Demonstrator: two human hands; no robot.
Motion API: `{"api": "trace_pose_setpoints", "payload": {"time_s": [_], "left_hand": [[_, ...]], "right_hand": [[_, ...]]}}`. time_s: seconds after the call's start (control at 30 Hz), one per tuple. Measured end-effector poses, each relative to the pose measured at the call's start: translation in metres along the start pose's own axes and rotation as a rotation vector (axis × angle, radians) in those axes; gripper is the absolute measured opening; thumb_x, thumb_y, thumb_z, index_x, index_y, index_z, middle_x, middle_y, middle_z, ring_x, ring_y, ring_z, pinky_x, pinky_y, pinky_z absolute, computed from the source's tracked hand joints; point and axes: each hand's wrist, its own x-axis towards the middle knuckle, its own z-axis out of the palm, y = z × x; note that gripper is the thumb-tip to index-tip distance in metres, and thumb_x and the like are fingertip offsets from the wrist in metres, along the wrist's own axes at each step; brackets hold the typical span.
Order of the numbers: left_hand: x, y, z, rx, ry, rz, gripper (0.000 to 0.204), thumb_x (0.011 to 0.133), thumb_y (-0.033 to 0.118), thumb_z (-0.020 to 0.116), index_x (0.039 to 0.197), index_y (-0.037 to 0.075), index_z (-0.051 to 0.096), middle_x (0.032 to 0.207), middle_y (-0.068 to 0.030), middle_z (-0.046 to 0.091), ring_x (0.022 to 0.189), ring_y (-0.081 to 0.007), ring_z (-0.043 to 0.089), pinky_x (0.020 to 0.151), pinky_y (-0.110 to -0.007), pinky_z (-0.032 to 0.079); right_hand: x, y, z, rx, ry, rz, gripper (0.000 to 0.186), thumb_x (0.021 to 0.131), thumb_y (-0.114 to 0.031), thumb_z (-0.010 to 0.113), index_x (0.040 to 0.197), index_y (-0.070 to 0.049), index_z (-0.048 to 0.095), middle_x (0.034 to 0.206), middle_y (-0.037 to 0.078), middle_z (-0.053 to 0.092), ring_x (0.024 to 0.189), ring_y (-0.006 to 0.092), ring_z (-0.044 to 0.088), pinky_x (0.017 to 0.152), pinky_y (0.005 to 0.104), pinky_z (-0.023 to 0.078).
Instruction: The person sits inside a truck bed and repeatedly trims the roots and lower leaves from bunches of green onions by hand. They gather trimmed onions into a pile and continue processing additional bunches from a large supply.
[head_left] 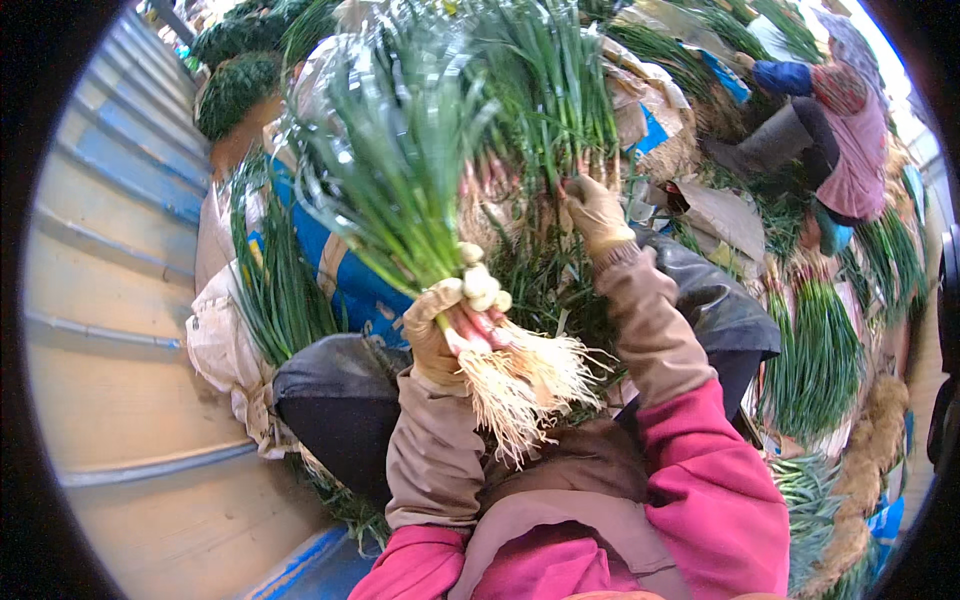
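Observation:
My left hand (432, 335), in a pale glove, is wrapped round a thick bunch of spring onions (400, 190). Their green leaves fan up and away, blurred by motion, while the reddish stems and long pale roots (520, 385) hang toward my lap. Several pale rounded tips, probably my gloved fingertips, show across the stems. Farther off and to the right, my gloved right hand (597, 212) has its fingers closed at the stem bases of more spring onions (545, 95), which lie in a heap before me. The exact grip of its fingertips is partly hidden.
A ridged metal wall (130, 300) runs along the left. Beside my left knee lie more green stalks (275, 290) on sacking. At the far right another person (850, 140) sits among bundles. Tied-looking green bunches (815, 350) lie at my right, near brown fibrous material (865, 460).

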Motion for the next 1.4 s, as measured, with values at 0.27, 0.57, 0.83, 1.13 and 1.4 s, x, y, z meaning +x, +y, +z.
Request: {"api": "trace_pose_setpoints", "payload": {"time_s": [0.27,0.57,0.83,1.13,1.4], "left_hand": [[0.007,-0.01,-0.04,0.144,0.221,-0.012,0.032,0.08,0.008,0.055,0.111,0.0,0.051,0.086,-0.0089,0.057,0.076,-0.0202,0.054,0.071,-0.035,0.046],[0.005,-0.012,-0.043,0.145,0.064,-0.102,0.035,0.08,0.008,0.053,0.113,-0.003,0.049,0.107,-0.0203,0.058,0.095,-0.0277,0.059,0.081,-0.04,0.049],[-0.001,-0.018,-0.066,0.38,0.183,-0.181,0.032,0.08,0.012,0.051,0.104,-0.008,0.053,0.061,-0.0223,0.059,0.07,-0.0368,0.062,0.069,-0.046,0.052],[0.007,-0.033,-0.062,0.348,0.214,-0.154,0.028,0.075,0.005,0.057,0.097,-0.01,0.05,0.067,-0.022,0.059,0.055,-0.034,0.06,0.054,-0.041,0.053],[0.004,-0.033,-0.064,0.251,0.238,-0.267,0.032,0.073,0.011,0.056,0.103,0.003,0.05,0.092,-0.0215,0.057,0.072,-0.0351,0.058,0.066,-0.05,0.051]], "right_hand": [[0.019,-0.009,0.015,0.062,0.094,-0.093,0.014,0.074,-0.014,0.063,0.082,-0.004,0.056,0.071,0.01,0.058,0.063,0.0212,0.054,0.061,0.031,0.044],[-0.059,0.001,-0.004,0.553,-0.149,0.124,0.026,0.08,-0.016,0.061,0.098,0.001,0.057,0.08,0.006,0.058,0.074,0.0134,0.051,0.068,0.028,0.043],[-0.138,-0.042,0.001,0.675,-0.488,-0.056,0.038,0.088,-0.033,0.056,0.106,0.001,0.054,0.087,0.01,0.061,0.082,0.0143,0.053,0.072,0.0302,0.043],[-0.075,-0.027,0.011,0.722,-0.458,0.143,0.022,0.086,-0.02,0.059,0.1,-0.002,0.058,0.073,0.0,0.058,0.06,0.0084,0.051,0.051,0.0225,0.043],[-0.095,-0.035,0.039,1.112,-0.144,0.303,0.006,0.08,0.003,0.057,0.08,-0.003,0.059,0.063,0.003,0.057,0.041,0.0094,0.047,0.036,0.0226,0.037]]}}
